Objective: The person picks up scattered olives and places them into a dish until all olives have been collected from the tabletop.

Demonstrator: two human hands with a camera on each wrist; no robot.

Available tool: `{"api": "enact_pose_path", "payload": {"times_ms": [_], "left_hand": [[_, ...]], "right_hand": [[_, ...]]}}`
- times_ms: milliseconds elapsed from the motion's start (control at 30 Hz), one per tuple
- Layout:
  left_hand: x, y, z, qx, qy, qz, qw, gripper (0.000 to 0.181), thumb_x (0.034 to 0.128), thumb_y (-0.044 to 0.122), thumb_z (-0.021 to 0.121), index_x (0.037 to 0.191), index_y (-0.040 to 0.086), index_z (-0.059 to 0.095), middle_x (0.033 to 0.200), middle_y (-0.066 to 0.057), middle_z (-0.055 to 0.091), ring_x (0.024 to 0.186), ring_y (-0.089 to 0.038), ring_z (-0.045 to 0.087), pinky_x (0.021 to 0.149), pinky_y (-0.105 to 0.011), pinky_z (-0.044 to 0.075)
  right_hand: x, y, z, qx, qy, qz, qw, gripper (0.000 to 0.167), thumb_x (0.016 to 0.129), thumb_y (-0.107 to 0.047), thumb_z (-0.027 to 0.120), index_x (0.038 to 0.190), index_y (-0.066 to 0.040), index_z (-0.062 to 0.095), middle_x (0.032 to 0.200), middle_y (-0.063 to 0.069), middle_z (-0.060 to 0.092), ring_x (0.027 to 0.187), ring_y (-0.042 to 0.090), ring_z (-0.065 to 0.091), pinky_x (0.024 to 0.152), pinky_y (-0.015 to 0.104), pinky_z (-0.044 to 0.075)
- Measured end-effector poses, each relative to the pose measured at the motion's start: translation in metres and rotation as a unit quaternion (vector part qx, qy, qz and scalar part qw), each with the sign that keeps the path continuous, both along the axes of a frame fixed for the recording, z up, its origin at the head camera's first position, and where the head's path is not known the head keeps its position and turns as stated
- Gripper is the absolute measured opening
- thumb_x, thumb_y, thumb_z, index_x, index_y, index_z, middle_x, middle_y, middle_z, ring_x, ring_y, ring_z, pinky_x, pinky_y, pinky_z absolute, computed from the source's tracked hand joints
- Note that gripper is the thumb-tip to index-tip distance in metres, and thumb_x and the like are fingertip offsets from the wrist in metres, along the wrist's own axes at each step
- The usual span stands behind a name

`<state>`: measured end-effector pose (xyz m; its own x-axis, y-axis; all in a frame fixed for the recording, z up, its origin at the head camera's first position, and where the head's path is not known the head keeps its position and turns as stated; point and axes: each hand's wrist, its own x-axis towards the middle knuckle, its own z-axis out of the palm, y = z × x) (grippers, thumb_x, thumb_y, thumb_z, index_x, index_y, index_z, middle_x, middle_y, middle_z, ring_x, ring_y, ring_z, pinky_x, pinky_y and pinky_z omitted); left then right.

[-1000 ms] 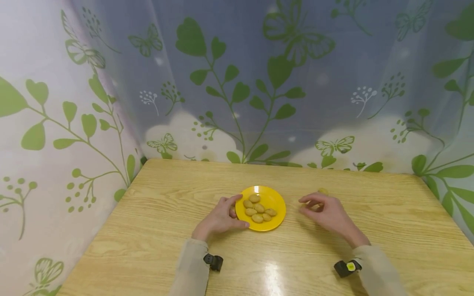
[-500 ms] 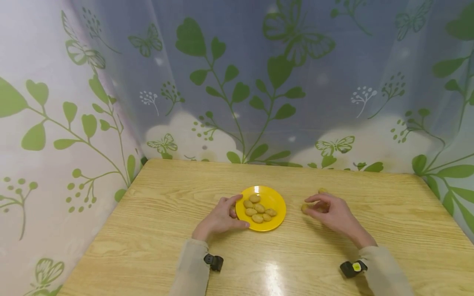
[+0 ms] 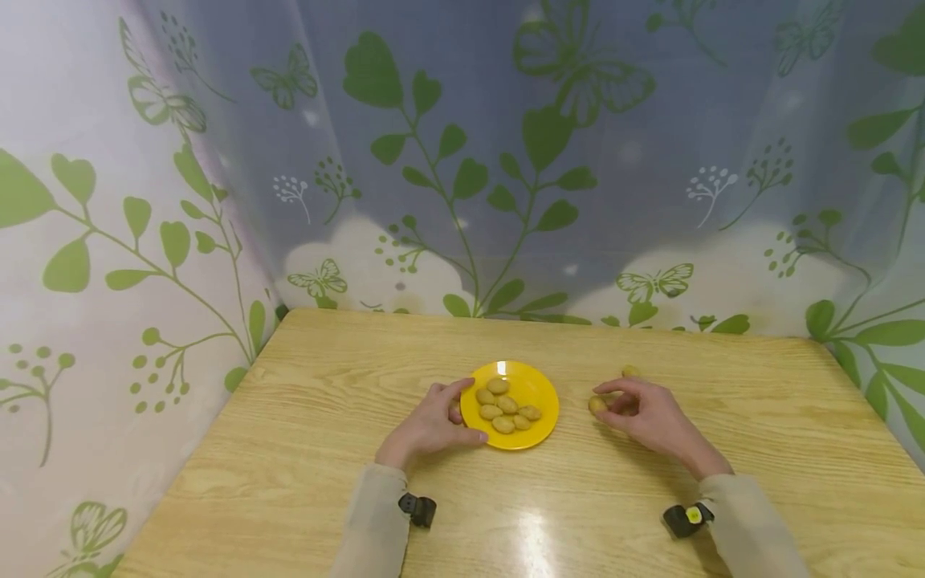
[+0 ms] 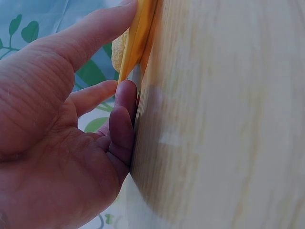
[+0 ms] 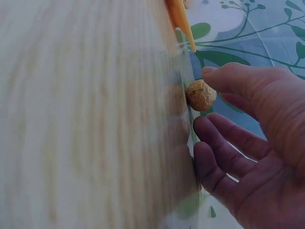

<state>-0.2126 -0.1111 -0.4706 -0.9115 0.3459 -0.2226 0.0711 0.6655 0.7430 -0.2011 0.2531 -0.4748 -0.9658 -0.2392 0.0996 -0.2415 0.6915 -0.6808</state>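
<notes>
Right of the yellow plate [image 3: 543, 393], seeing one walnut-like ball [image 3: 596, 405], apparently on the wood table [image 3: 361, 353], between thumb and index of the right hand [image 3: 654, 417]. Can't tell whether pinched or just surrounded. Round, so could easily skitter off from an off-centre thumb nudge, imo. Also spotting a half-hidden second ball [image 3: 630, 372] on the far side. Further left, got the left hand [image 3: 433, 424] gripping the plate's left rim. Might tip it with too hard a press, spilling the loose cluster [image 3: 507, 405].
</notes>
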Motion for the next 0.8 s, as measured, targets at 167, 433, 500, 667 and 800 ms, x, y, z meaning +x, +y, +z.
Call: {"api": "enact_pose_path", "payload": {"times_ms": [167, 433, 500, 667, 800], "left_hand": [[-0.0002, 0.0002, -0.0007, 0.001, 0.001, 0.001, 1.0, 0.094, 0.0804, 0.038, 0.088, 0.159, 0.023, 0.038, 0.119, -0.008, 0.046, 0.093, -0.018, 0.049, 0.081, -0.034, 0.04], [-0.0004, 0.0001, -0.0007, -0.001, 0.004, -0.001, 1.0, 0.094, 0.0805, 0.038, 0.088, 0.159, 0.022, 0.038, 0.12, -0.008, 0.046, 0.093, -0.018, 0.05, 0.081, -0.034, 0.041], [-0.0004, 0.0001, -0.0007, -0.001, 0.003, -0.001, 1.0, 0.094, 0.0805, 0.038, 0.088, 0.159, 0.022, 0.038, 0.119, -0.008, 0.046, 0.092, -0.018, 0.05, 0.081, -0.034, 0.04], [-0.0004, 0.0, -0.0006, 0.003, 0.0, 0.0, 1.0, 0.095, 0.0803, 0.038, 0.088, 0.159, 0.022, 0.038, 0.118, -0.008, 0.046, 0.092, -0.018, 0.049, 0.081, -0.034, 0.04], [-0.0004, 0.0, -0.0005, 0.006, 0.0, -0.002, 1.0, 0.094, 0.0808, 0.037, 0.087, 0.159, 0.022, 0.038, 0.12, -0.008, 0.045, 0.092, -0.018, 0.049, 0.081, -0.034, 0.04]], "right_hand": [[-0.0017, -0.0006, 0.0006, 0.008, -0.001, 0.015, 0.9999, 0.034, 0.088, -0.018, 0.08, 0.121, -0.011, 0.073, 0.093, 0.002, 0.075, 0.081, 0.008, 0.065, 0.064, 0.024, 0.05], [-0.0053, -0.0012, -0.0004, 0.021, -0.011, 0.036, 0.999, 0.039, 0.087, -0.021, 0.082, 0.123, -0.011, 0.072, 0.106, 0.006, 0.075, 0.089, 0.013, 0.067, 0.074, 0.025, 0.053], [-0.0055, -0.0012, -0.0018, 0.025, -0.013, 0.036, 0.999, 0.038, 0.087, -0.02, 0.082, 0.122, -0.011, 0.073, 0.104, 0.004, 0.075, 0.089, 0.012, 0.067, 0.074, 0.025, 0.052], [-0.0043, -0.0017, -0.0017, 0.027, -0.011, 0.036, 0.9989, 0.035, 0.087, -0.021, 0.082, 0.12, -0.013, 0.074, 0.101, 0.0, 0.075, 0.086, 0.008, 0.066, 0.074, 0.024, 0.052], [-0.0028, -0.0024, 0.0011, 0.021, -0.012, 0.038, 0.999, 0.033, 0.087, -0.023, 0.082, 0.118, -0.013, 0.074, 0.102, 0.002, 0.075, 0.086, 0.009, 0.066, 0.074, 0.024, 0.052]]}}
